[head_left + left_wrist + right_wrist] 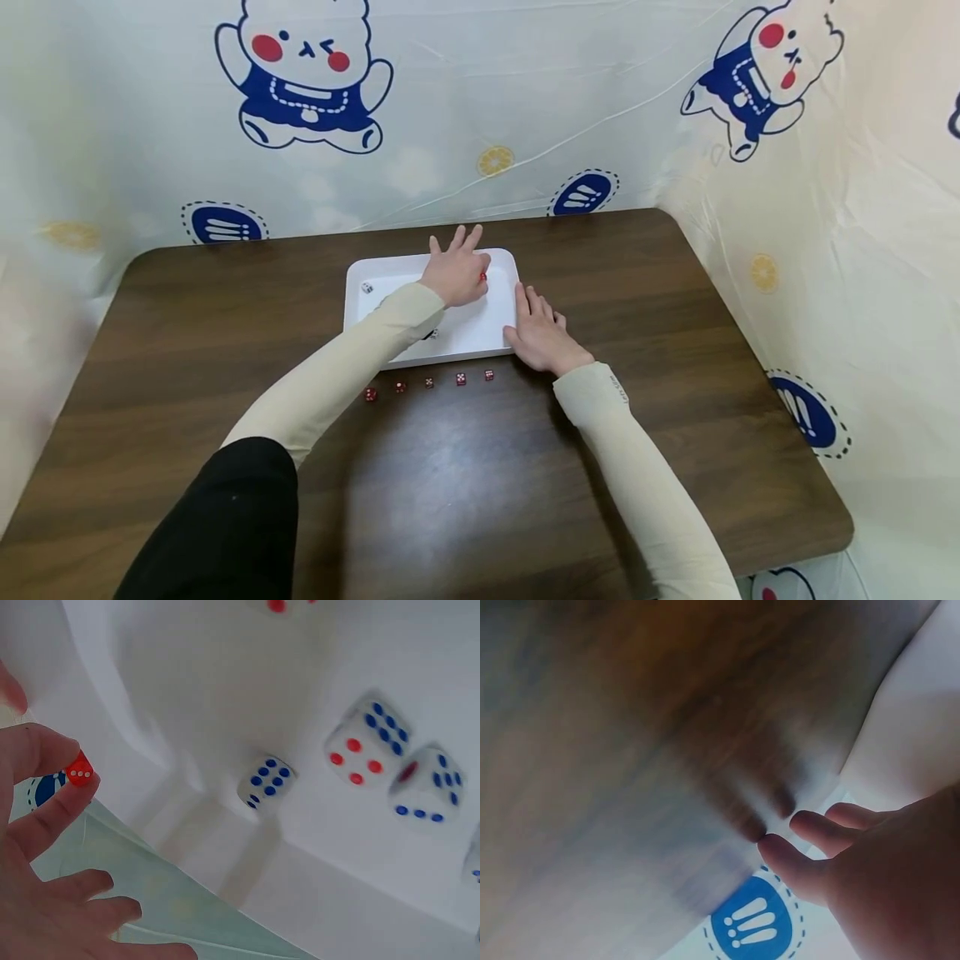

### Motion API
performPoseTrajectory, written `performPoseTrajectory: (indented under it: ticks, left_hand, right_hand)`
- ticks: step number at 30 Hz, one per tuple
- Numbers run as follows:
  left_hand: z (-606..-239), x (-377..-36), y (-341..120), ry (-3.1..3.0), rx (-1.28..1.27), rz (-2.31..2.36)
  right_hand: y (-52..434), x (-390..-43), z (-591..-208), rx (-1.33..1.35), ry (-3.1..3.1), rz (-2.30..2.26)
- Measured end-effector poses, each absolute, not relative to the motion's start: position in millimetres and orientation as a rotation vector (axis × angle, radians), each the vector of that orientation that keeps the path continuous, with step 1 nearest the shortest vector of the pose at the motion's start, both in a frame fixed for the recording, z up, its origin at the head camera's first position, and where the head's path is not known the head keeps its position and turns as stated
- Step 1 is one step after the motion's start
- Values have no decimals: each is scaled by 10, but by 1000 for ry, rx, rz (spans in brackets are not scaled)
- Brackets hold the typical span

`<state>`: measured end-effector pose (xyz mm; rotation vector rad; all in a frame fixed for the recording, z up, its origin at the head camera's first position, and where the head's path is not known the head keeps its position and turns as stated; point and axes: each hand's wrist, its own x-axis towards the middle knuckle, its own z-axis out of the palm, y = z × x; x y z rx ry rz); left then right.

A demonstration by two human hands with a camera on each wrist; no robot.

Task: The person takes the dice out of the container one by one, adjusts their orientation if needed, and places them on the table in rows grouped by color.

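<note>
My left hand (pixel 456 275) is over the white tray (pixel 483 327), pinching a red die (pixel 79 771) between thumb and index finger. Its other fingers spread outward in the left wrist view. White dice with blue and red dots lie in the tray, among them one die (pixel 268 782) near the wall and a pair touching or nearly so, a die (pixel 367 742) and its neighbour (pixel 429 784). My right hand (pixel 543 335) rests at the tray's right side with fingers extended, thumb against the rim. The left forearm hides part of the tray.
A row of several red dice, including one die (pixel 461 379), lies on the brown wooden table (pixel 637 400) in front of the tray. A printed cloth (pixel 450 100) hangs behind the table and along its right side.
</note>
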<state>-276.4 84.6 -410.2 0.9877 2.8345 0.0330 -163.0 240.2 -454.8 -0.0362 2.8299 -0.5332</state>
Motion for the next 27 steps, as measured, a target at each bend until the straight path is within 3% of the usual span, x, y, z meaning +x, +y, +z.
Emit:
performPoseTrajectory:
  ticks: [27]
  left_hand:
    - [-4008, -2572, 572, 2855, 938, 68]
  right_hand:
    - [2383, -1639, -4522, -36, 2802, -532]
